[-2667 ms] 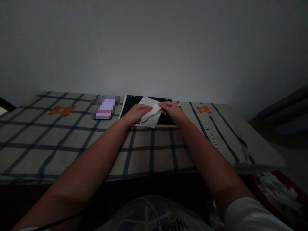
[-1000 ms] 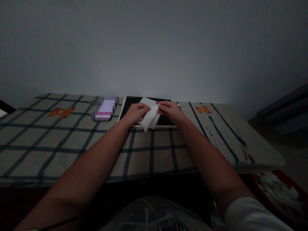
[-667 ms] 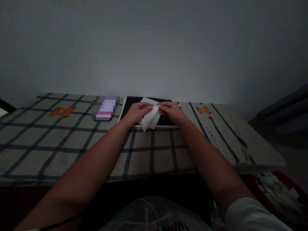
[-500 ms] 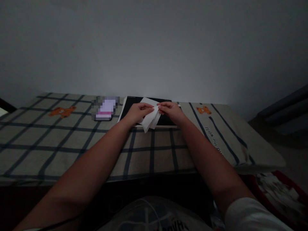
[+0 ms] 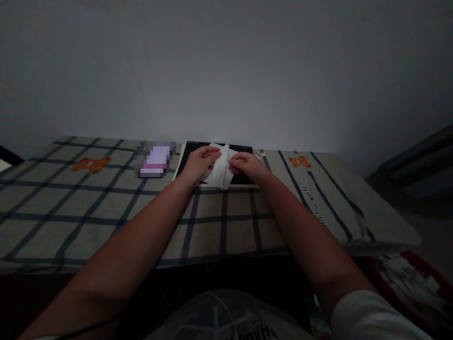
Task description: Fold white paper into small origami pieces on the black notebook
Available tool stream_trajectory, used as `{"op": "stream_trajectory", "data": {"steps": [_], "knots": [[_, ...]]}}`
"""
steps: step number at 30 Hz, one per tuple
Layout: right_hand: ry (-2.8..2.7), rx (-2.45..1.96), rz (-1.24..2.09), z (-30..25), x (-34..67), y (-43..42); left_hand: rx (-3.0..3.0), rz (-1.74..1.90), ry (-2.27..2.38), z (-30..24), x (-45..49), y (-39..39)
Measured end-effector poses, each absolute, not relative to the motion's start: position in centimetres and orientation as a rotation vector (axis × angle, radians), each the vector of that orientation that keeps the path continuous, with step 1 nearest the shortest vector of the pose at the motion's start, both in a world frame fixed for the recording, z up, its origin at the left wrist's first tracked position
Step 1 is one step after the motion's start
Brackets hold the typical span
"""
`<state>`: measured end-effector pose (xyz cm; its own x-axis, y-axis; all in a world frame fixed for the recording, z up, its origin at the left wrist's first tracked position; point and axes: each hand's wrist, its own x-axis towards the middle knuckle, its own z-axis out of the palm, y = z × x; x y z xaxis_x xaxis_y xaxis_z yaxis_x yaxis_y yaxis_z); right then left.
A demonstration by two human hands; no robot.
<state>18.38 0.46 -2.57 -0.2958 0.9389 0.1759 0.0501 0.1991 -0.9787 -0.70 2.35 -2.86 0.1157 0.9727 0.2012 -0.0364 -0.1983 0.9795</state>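
Observation:
A thin, folded piece of white paper (image 5: pixel 221 169) is held between my two hands over a black notebook (image 5: pixel 184 163). Its folds stand up in a ridge, and one narrow tip points toward the wall. My left hand (image 5: pixel 201 165) pinches its left side with thumb and fingers. On the other side, my right hand (image 5: pixel 250 166) has its fingertips closed on the paper's right edge. Whether the paper is tissue or writing paper I cannot tell. Both hands cover parts of the notebook.
A phone (image 5: pixel 155 160), partly pixelated, lies left of the notebook. Beneath everything is a checked tablecloth (image 5: pixel 222 222) with bear prints. A small pale scrap (image 5: pixel 260 154) lies past the notebook's right side. The wall (image 5: pixel 226 71) rises directly behind the table. A red container (image 5: pixel 417 278) stands low at the right.
My hands have moved apart, the right one slightly down and right. The paper has opened wider between them, and its upright ridge and tip now show.

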Motion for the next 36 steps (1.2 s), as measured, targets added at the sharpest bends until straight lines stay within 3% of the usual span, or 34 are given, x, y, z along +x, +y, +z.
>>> {"op": "stream_trajectory", "data": {"steps": [14,36], "knots": [[-1.583,-1.053,1.118,-2.4,18.7,0.6,1.258,1.057,0.996,-1.8,-0.6,1.3],[-1.555,-1.083,1.07,-2.3,18.8,0.5,1.208,1.076,0.927,-2.8,-0.5,1.9]]}}
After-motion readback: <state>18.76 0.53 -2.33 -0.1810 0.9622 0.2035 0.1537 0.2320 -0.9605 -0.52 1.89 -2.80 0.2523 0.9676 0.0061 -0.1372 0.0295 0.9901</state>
